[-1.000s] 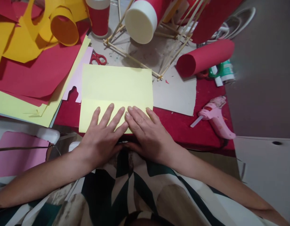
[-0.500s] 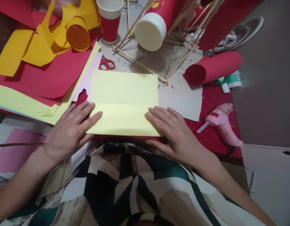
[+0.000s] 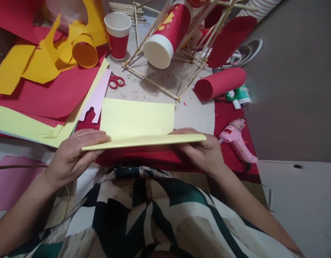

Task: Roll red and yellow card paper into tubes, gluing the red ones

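Observation:
A sheet of pale yellow paper (image 3: 138, 116) lies with its far part flat on the table, while its near part is raised in a folded strip seen edge-on. My left hand (image 3: 76, 152) grips the left end of that raised strip, thumb below and fingers above. My right hand (image 3: 200, 148) holds the right end the same way, some of its fingers hidden behind the paper. Left of the sheet is a pink paper (image 3: 97, 95) with a cut-out edge. Red-handled scissors (image 3: 116, 81) lie just beyond the sheet.
A frame of thin wooden sticks (image 3: 154, 84) holds a red-and-white paper cup (image 3: 158, 52) at the back. Another paper cup (image 3: 118, 43) stands beside it. Red and yellow papers (image 3: 47, 96) pile up at left. A red paper tube (image 3: 221, 84) and a pink glue gun (image 3: 238, 139) lie at right.
Both hands lay on the paper's near part before; now they grip its near edge and have lifted it up off the table. The camera view has shifted slightly.

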Tool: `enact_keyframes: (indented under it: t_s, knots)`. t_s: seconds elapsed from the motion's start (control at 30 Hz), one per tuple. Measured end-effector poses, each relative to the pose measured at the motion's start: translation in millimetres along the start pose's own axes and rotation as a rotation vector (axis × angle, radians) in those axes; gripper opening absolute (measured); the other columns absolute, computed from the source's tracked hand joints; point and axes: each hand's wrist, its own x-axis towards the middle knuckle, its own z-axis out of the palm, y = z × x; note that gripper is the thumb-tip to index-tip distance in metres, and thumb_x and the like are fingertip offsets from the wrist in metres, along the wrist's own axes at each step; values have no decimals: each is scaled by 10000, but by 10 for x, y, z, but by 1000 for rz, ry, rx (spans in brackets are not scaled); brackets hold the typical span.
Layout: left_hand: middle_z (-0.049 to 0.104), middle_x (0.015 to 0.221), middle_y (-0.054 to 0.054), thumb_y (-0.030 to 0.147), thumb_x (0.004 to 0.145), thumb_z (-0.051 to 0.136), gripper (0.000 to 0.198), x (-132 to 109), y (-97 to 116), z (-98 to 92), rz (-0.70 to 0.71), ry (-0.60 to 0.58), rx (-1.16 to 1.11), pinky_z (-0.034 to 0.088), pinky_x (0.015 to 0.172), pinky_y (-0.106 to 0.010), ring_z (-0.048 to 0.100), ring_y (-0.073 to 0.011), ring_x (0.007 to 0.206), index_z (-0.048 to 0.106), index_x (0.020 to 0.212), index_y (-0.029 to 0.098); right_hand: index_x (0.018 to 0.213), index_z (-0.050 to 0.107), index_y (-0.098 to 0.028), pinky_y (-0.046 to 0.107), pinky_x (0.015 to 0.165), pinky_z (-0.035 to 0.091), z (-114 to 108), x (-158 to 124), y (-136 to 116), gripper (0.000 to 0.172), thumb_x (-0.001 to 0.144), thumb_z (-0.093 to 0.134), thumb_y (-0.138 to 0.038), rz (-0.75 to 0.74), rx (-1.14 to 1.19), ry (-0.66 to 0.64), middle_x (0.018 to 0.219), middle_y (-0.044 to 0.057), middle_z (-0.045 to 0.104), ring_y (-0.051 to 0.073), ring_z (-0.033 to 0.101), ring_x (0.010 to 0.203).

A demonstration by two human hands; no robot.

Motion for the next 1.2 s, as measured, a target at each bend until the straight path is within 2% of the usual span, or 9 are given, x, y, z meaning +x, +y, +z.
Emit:
enact_keyframes:
  t_s: [0.07, 0.17, 0.27, 0.37, 0.47, 0.63, 0.83, 1.07, 1.2]
  knots:
    - [782, 1074, -27, 188, 944, 608, 208, 81, 62, 39, -86, 109, 23, 573, 893, -302, 738, -174, 970, 690, 1125, 247, 1025, 756, -248, 335, 805, 616, 29, 17, -39, 162, 872, 703, -230, 133, 21, 43, 970, 33, 806, 201, 760, 855]
    - [745, 827, 28, 285, 930, 648, 67, 215, 91, 115, -248, 218, 89, 531, 651, -237, 685, -135, 706, 692, 944, 237, 1224, 691, -238, 321, 787, 613, 59, 54, -80, 384, 853, 740, -326, 308, 126, 82, 954, 29, 793, 193, 744, 833]
    - [680, 740, 36, 396, 911, 663, 163, 360, 86, 164, -399, 239, 102, 462, 565, -235, 618, -131, 625, 683, 897, 235, 1393, 563, -251, 299, 727, 596, 87, 88, -93, 589, 852, 738, -406, 435, 232, 132, 811, -6, 742, 164, 689, 728]
    - [675, 776, 22, 468, 902, 656, 297, 492, 96, 179, -526, 207, 120, 463, 601, -245, 633, -158, 680, 691, 1109, 257, 1481, 466, -260, 282, 632, 557, 108, 120, -95, 703, 845, 736, -388, 493, 207, 172, 689, -48, 646, 141, 597, 609]
    - [639, 721, 29, 490, 896, 647, 561, 586, 113, 186, -593, 176, 197, 478, 651, -258, 630, -175, 683, 574, 1398, 250, 1515, 429, -250, 294, 584, 533, 122, 154, -101, 724, 856, 707, -361, 493, 148, 168, 663, -52, 600, 142, 551, 574]
    - [667, 778, 10, 525, 888, 620, 711, 660, 99, 197, -603, 150, 356, 505, 693, -273, 634, -172, 675, 476, 1503, 197, 1475, 488, -230, 296, 565, 525, 143, 198, -113, 656, 858, 682, -335, 477, 33, 182, 674, -45, 598, 130, 520, 542]
    - [735, 1041, -81, 494, 927, 574, 654, 690, 65, 193, -507, 51, 491, 547, 728, -329, 706, -247, 872, 459, 1509, 220, 1412, 558, -208, 271, 553, 516, 151, 188, -119, 581, 851, 665, -314, 467, -2, 184, 728, -27, 623, 119, 549, 538]
    - [658, 1257, -183, 517, 971, 489, 598, 763, 108, 107, -507, -142, 751, 475, 514, -341, 698, -327, 909, 504, 1462, 175, 1365, 611, -187, 246, 541, 487, 137, 155, -70, 525, 863, 661, -332, 458, -129, 108, 659, -40, 599, 113, 545, 509]
    - [652, 1285, -191, 499, 969, 517, 555, 857, 41, 30, -389, -171, 671, 562, 776, -430, 620, -366, 1148, 552, 1402, 153, 1341, 623, -207, 244, 539, 487, 116, 150, -56, 473, 887, 658, -333, 429, -149, 85, 684, -29, 616, 115, 555, 521]
